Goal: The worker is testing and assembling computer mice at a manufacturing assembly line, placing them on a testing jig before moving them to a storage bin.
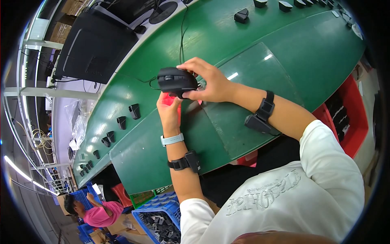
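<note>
A black computer mouse [175,80] is held up over the green table, its buttons and scroll wheel facing me. My right hand [209,81] is closed round it from the right, fingers over the far edge and thumb on the near edge. Just below, my left hand [168,110] is closed at the mouse's near underside; its fingertips are partly hidden. Bright red shows on and around those fingers, and I cannot tell whether it is light or an object. A thin black cable [152,84] loops beside the mouse's left end.
A clear sheet [260,81] covers part of the green table [219,36]. Small black angular parts [134,111] stand in rows along it. Behind is a black monitor [95,46]. A red bin [355,122] is at right, a blue crate [156,211] at lower left, near a person in pink [101,213].
</note>
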Available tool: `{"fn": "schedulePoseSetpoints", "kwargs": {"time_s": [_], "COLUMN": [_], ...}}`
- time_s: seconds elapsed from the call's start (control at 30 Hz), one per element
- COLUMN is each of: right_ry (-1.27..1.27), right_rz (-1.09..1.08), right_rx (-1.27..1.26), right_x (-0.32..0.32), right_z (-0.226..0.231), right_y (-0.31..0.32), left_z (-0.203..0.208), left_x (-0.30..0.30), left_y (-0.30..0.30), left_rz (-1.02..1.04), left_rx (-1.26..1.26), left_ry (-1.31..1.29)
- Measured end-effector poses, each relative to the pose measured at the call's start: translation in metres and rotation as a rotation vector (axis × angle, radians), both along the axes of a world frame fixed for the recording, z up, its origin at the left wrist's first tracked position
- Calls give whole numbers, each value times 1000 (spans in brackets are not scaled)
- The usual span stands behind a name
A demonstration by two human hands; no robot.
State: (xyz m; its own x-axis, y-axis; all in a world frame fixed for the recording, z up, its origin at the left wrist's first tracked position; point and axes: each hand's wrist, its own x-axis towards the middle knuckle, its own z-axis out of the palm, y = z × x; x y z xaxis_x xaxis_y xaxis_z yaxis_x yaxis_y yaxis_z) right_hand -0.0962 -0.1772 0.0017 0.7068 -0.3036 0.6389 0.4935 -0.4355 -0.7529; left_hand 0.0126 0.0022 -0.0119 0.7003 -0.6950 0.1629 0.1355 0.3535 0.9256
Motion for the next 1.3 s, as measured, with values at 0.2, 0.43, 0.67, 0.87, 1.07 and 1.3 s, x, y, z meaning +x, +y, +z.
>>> {"fn": "schedulePoseSetpoints", "kwargs": {"time_s": [0.2,0.43,0.67,0.87,1.07,1.3], "right_ry": [-141,-158,-94,55,66,-148], "right_rz": [-49,-17,-3,64,107,-203], "right_rx": [-187,-182,-104,-600,-654,-468], "right_x": [-3,-5,-1,-6,-5,1], "right_z": [0,3,-1,-5,-8,-4], "right_y": [-1,1,4,4,6,4], "left_z": [-2,1,7,3,3,1], "left_x": [-4,-10,-4,19,10,5], "left_y": [-1,0,1,13,4,-1], "left_rz": [-35,48,8,293,268,265], "left_rx": [-5,-15,-54,-36,-79,65], "left_ry": [-4,-41,-76,53,63,-43]}}
